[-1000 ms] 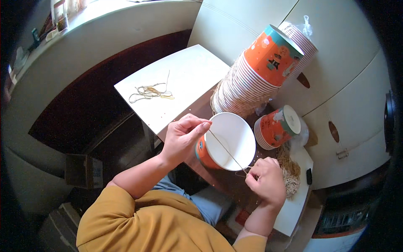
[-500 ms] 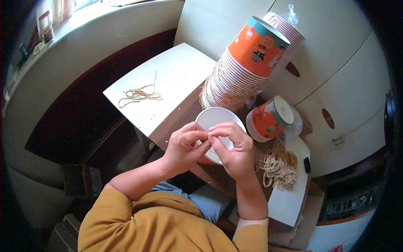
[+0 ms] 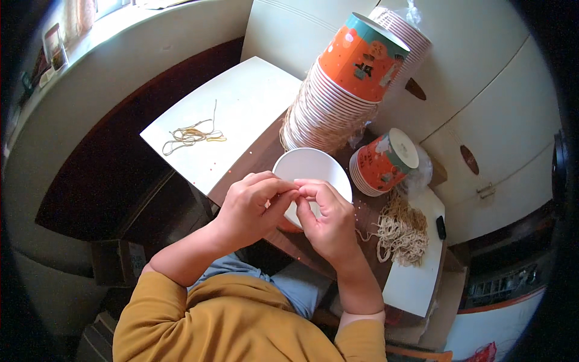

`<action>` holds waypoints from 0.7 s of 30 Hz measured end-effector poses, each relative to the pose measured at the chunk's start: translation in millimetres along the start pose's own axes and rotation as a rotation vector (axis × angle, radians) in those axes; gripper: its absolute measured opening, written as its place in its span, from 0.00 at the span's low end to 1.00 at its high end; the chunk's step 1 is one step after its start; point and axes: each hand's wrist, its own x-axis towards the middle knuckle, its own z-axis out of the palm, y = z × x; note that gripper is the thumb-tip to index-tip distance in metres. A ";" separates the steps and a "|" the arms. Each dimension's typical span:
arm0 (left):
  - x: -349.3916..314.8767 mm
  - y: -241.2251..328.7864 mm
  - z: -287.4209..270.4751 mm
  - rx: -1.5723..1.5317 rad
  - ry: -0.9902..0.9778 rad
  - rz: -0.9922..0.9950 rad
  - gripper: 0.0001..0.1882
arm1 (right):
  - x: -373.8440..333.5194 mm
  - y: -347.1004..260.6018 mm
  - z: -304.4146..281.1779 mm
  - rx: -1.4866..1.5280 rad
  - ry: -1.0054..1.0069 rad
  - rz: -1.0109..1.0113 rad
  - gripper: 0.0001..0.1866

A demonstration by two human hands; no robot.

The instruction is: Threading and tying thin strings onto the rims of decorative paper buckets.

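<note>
My left hand [image 3: 250, 202] and my right hand [image 3: 329, 218] meet over an open paper bucket [image 3: 310, 161] with a white inside. Thumb and fingertips of each are pinched together, touching the other hand's. Whatever lies between the fingertips is too small or hidden to make out. Below my hands a little of the bucket's orange outside shows. To the right of the bucket lies a heap of cream and tan cords [image 3: 403, 238], with a loose end trailing toward my right hand.
Behind the bucket stands a tall stack of orange and teal paper buckets [image 3: 356, 69], cord wound around its rims. A shorter bucket stack [image 3: 381, 164] is to the right. Loose yellowish cords [image 3: 192, 135] lie on the white tabletop [image 3: 241, 84] at left. A small black object [image 3: 441, 228] sits at the right edge.
The view has shifted slightly, so the table and stacks sit a bit higher and further left. My hands keep their pinch over the bucket, with the fingers slightly rearranged.
</note>
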 end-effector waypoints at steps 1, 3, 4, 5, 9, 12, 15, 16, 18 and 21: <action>-0.1 0.4 0.5 0.063 0.019 0.038 0.05 | -1.5 1.0 0.8 0.072 -0.017 0.045 0.07; -2.0 4.5 -0.8 0.094 0.018 0.056 0.04 | -8.8 4.0 0.5 0.209 -0.060 0.231 0.07; -3.5 6.7 -1.5 0.126 0.023 0.077 0.04 | -13.5 4.9 0.1 0.346 -0.105 0.411 0.07; -5.2 7.9 -2.1 0.123 0.018 0.081 0.04 | -18.4 5.4 -0.1 0.345 -0.098 0.413 0.07; -13.9 9.1 -1.4 0.135 -0.015 0.114 0.05 | -30.4 2.5 -2.2 0.384 -0.087 0.371 0.09; -17.2 10.3 -3.3 0.123 -0.058 0.148 0.06 | -31.2 -3.8 -8.1 0.092 -0.104 0.182 0.10; -22.1 14.5 -5.3 0.086 -0.123 0.099 0.07 | -37.0 -3.5 -6.9 -0.071 0.069 -0.232 0.12; -22.5 18.0 -8.2 0.047 -0.180 0.081 0.07 | -39.3 -4.9 -7.6 -0.067 0.073 -0.227 0.12; -21.8 22.5 -14.1 0.009 -0.243 0.061 0.07 | -44.9 -6.3 -8.1 -0.112 0.087 -0.306 0.13; -18.8 25.6 -20.7 -0.215 -0.418 -0.088 0.06 | -52.5 -0.1 -6.7 -0.044 0.071 -0.290 0.14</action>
